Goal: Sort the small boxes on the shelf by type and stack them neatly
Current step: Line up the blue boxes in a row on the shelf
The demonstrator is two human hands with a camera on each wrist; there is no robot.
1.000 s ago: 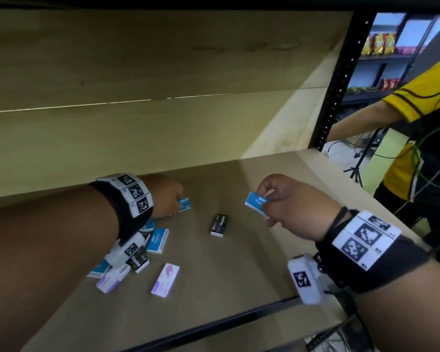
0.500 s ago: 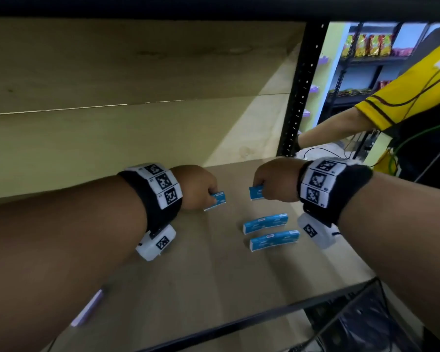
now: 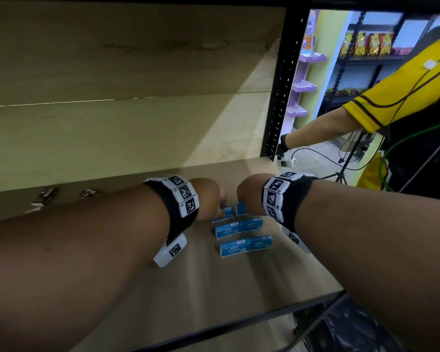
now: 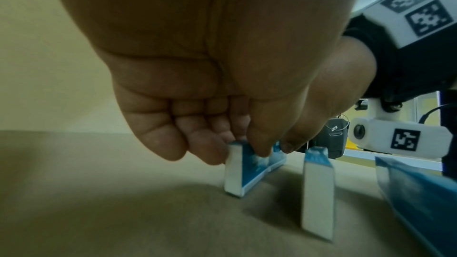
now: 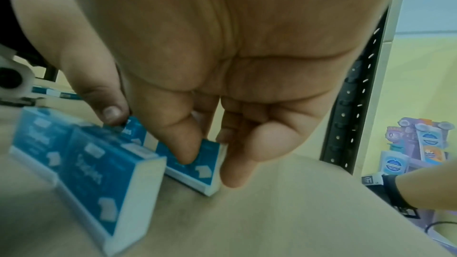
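Two rows of blue staple boxes [image 3: 238, 226] [image 3: 245, 245] stand on edge on the wooden shelf [image 3: 163, 288]. Just behind them, my left hand [image 3: 220, 207] pinches a blue box [image 3: 224, 214] between thumb and fingers. In the left wrist view that box [image 4: 252, 167] stands on its long edge on the shelf, under my left hand [image 4: 237, 149]. My right hand [image 3: 241, 200] pinches a second blue box [image 3: 241, 209] right beside it. The right wrist view shows this box [image 5: 195, 169] touching the shelf, held by my right hand [image 5: 210, 161], with the nearer blue boxes [image 5: 108, 173] in front.
A few other small boxes [image 3: 45, 196] lie far left at the shelf's back. A black perforated post [image 3: 282, 97] marks the right end of the shelf. Beyond it a person in a yellow shirt [image 3: 391, 92] reaches in. A black rail [image 3: 239, 323] edges the shelf front.
Both hands carried their blue boxes rightward along the shelf, then lowered them onto it behind the two blue rows. The mixed pile has dropped out of view at the left.
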